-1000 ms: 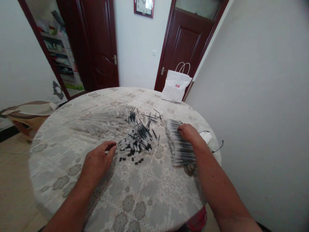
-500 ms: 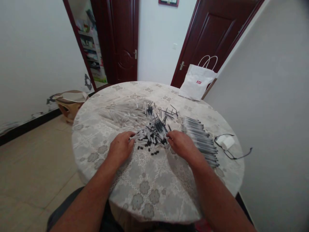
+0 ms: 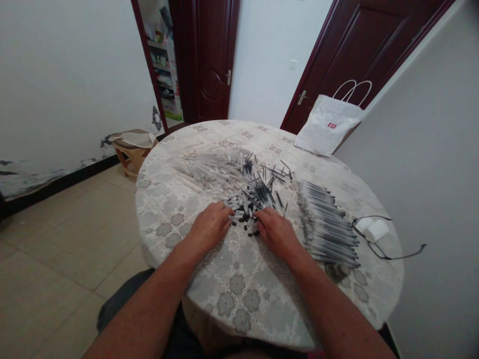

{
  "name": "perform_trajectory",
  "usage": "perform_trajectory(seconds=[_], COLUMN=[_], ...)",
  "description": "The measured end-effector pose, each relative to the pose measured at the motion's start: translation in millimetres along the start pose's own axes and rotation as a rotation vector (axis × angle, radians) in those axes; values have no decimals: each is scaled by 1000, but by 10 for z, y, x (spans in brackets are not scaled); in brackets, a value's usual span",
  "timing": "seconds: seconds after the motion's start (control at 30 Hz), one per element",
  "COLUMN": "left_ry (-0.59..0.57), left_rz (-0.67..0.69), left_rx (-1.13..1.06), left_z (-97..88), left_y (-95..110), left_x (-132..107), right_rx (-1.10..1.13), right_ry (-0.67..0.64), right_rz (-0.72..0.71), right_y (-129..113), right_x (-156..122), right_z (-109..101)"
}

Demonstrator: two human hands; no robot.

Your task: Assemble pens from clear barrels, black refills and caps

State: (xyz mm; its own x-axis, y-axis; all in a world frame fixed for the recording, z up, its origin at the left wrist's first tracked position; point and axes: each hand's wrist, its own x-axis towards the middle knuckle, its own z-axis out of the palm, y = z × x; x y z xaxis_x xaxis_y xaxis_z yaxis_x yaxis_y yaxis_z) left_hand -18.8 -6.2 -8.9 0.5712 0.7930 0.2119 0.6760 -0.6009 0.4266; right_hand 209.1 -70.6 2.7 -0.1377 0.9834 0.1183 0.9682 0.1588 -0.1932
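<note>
A heap of small white and black pen caps (image 3: 244,205) lies between my two hands on the tablecloth. My left hand (image 3: 212,220) rests at its left edge, fingers stretched out and touching the caps. At the right edge, my right hand (image 3: 276,228) lies with its fingers apart against the heap. Just behind the heap is a bundle of dark pen refills (image 3: 263,192). Pale, clear pen barrels (image 3: 209,169) spread out to the back left. To the right of my right hand, finished-looking pens (image 3: 331,224) lie side by side in a row.
The round table has a flowered cloth (image 3: 228,284). Loose refills (image 3: 279,173) are scattered toward the back. Eyeglasses (image 3: 389,258) and a white block-like object (image 3: 377,230) lie far right. A white paper bag (image 3: 329,124) stands at the back, and a wooden stool (image 3: 134,149) is on the floor.
Both hands have come closer together, and the caps between them are gathered more tightly. The camera has turned left, so the scene has shifted right.
</note>
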Motion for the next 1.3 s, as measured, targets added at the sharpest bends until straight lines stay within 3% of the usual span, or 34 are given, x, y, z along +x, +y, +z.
perform_trajectory(seconds=[0.2, 0.47, 0.77, 1.0, 1.17, 1.3], left_ry=[-50, -30, -25, -47, 61, 183], left_rz=[27, -25, -4, 15, 7, -107], left_rx=[28, 32, 64, 58, 5, 37], left_z=[8, 46, 95, 70, 28, -118], left_y=[20, 105, 111, 155, 37, -205], left_x=[0, 24, 24, 14, 22, 61], right_rx=[7, 34, -17, -77, -88, -95], right_ry=[150, 89, 68, 68, 73, 105], right_rz=[147, 70, 156, 141, 155, 172], right_y=[192, 49, 151, 65, 65, 72], right_x=[10, 7, 6, 9, 20, 30], right_z=[-24, 29, 6, 68, 79, 99])
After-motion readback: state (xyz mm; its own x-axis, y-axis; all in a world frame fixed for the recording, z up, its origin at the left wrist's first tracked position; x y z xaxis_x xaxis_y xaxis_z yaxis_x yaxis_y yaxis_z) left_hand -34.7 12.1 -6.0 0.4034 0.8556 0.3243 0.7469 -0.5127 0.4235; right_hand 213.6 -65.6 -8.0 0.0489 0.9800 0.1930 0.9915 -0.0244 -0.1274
